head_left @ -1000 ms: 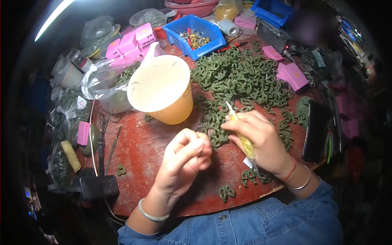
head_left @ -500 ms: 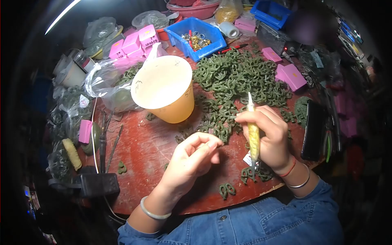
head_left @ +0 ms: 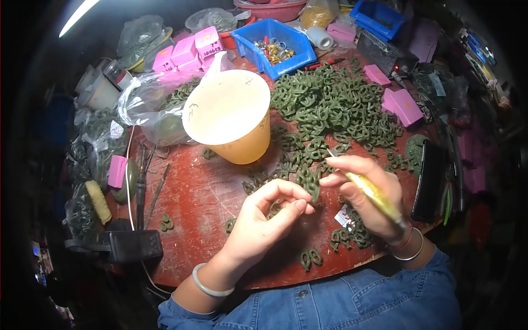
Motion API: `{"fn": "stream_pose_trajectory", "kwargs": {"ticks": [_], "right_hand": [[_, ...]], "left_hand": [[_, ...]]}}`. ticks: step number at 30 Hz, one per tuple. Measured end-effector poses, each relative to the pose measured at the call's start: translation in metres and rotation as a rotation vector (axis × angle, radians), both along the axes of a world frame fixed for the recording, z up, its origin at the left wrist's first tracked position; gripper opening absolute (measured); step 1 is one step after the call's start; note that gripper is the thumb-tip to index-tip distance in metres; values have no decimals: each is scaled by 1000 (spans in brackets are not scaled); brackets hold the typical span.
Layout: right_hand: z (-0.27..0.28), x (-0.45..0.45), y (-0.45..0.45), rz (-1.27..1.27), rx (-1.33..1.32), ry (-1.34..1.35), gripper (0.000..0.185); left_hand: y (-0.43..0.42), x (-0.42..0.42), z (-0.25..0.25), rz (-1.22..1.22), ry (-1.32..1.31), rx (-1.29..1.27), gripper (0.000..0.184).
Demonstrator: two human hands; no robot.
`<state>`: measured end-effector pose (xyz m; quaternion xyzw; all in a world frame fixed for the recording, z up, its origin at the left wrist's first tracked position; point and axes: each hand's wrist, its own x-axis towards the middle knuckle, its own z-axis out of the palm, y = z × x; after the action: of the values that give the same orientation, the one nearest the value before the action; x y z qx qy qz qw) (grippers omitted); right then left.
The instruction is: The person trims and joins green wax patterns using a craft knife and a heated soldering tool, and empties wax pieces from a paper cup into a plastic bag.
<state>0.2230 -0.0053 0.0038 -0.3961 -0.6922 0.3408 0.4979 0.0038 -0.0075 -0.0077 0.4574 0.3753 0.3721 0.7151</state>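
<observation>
My left hand (head_left: 269, 214) is closed, thumb against fingertips, above the red table. A bit of green shows through the loop of its fingers; whether it is held or lies behind, I cannot tell. My right hand (head_left: 371, 187) grips a yellow pen-shaped tool (head_left: 374, 197), blurred by motion, its back end down by the wrist. A thin pale tip sticks out near the index finger. Beyond both hands spreads a heap of green looped pieces (head_left: 330, 104), with strays reaching the left fingertips. Near the table's front edge lies a loose pair of these green pieces (head_left: 311, 259).
A yellow bucket (head_left: 247, 146) stands left of the heap. Behind are a blue bin (head_left: 294, 67) of metal rings and pink blocks (head_left: 183, 51). A black phone (head_left: 427, 181) leans at right; a black adapter (head_left: 135, 246) with a white cable sits at left.
The yellow tool has swung from nearly upright to slanting, its upper end tipping left toward the left hand. My left hand has moved slightly right. The whole view has shifted a little.
</observation>
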Motion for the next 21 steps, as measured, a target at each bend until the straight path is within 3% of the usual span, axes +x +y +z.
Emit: {"fn": "stream_pose_trajectory", "kwargs": {"ticks": [2, 6, 8, 12, 18, 20, 21], "right_hand": [[-3, -1, 2, 44, 135, -211, 34], [-4, 0, 4, -29, 190, -382, 26], [-4, 4, 6, -29, 181, -350, 22], [5, 4, 0, 397, -32, -439, 37], [-1, 6, -2, 437, 80, -541, 33], [-1, 6, 0, 351, 39, -426, 25], [4, 6, 0, 313, 0, -394, 24]], "left_hand": [[0, 3, 1, -15, -8, 43, 13], [-2, -1, 10, 125, -4, -79, 10], [0, -5, 8, 190, -122, -89, 10], [1, -4, 7, 180, -136, -98, 10], [-1, 0, 2, 97, -10, -80, 9], [-1, 6, -8, 39, 208, 325, 15], [-4, 8, -3, 4, 260, 303, 21]]}}
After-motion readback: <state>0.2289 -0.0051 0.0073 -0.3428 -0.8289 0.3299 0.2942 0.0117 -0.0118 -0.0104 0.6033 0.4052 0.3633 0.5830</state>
